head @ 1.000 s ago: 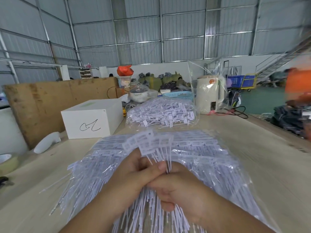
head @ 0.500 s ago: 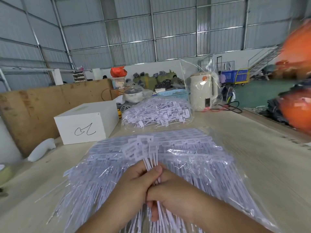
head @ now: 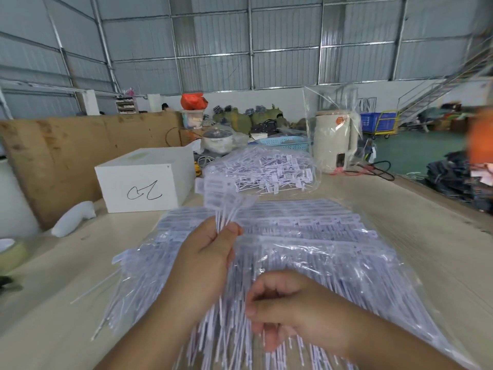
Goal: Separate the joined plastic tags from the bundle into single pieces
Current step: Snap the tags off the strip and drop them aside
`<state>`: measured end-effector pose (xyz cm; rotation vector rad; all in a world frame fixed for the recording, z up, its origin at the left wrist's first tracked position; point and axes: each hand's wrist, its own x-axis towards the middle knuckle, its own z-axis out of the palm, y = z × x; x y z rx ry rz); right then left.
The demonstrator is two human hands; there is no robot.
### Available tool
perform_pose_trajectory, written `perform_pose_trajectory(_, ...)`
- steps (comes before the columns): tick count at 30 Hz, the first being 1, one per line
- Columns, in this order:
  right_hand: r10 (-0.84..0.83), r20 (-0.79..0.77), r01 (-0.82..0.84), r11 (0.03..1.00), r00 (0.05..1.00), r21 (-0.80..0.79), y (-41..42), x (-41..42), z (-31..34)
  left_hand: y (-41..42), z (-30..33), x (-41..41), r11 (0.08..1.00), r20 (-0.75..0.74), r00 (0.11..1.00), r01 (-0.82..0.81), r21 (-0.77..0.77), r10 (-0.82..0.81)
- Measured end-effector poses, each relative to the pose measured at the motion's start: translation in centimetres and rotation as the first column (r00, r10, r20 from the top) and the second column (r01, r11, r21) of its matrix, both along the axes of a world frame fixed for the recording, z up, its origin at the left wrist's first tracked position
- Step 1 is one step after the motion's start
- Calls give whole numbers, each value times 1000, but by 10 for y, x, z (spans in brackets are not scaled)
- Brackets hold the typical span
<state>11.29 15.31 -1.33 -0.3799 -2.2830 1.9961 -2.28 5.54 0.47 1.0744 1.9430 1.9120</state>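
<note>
Between the two hands, head view, the held tags (head: 226,201) run near to far, label heads toward the far side, stems toward the person; the left hand (head: 205,260) pinches their stems, raised above the bagged bundle (head: 306,249); the right hand (head: 288,311) sits nearer and lower, curled round loose stem ends, I judge; the far bag of tags (head: 264,172) lies well beyond, so the left hand is nearer it.

The tags (head: 226,198) looked like thin matt white plastic, and their bags (head: 333,252) were glossy, crinkled clear film. The table (head: 426,222) was smooth pale wood, the board (head: 66,156) rough brown, the wall (head: 266,44) ribbed dull metal.
</note>
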Motion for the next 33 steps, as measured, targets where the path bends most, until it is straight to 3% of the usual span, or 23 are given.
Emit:
perform_pose_trajectory(3, -37, 36, 34, 997, 999, 73, 2, 2, -1, -5, 0, -8, 989, -202, 979, 8, -150, -39)
perform_pose_trajectory(6, -84, 68, 70, 980, 994, 185, 5, 4, -1, -10, 1, -16, 971, -344, 939, -94, -222, 12)
perform_pose_trajectory(10, -162, 87, 115, 910, 983, 399, 8, 7, 1, -17, 9, -36, 965, -322, 932, -223, -136, 170)
perform_pose_trajectory(13, -200, 85, 143, 886, 976, 442, 9, 6, -1, -24, 7, -56, 913, -370, 883, -371, -173, 288)
perform_pose_trajectory(17, -165, 59, 106, 830, 985, 548, 8, 5, -9, -31, -4, -88, 796, -416, 820, -530, -293, 393)
perform_pose_trajectory(22, -99, 22, 65, 783, 995, 618, 5, 6, -14, -41, -14, -120, 611, -569, 672, -717, -337, 474)
perform_pose_trajectory(29, -111, -43, 112, 750, 993, 652, 1, 10, -9, -47, -32, -141, 481, -602, 623, -777, -406, 499)
perform_pose_trajectory(33, -139, -127, 186, 618, 982, 764, 3, 10, -6, -48, -40, -146, 449, -586, 677, -735, -508, 446)
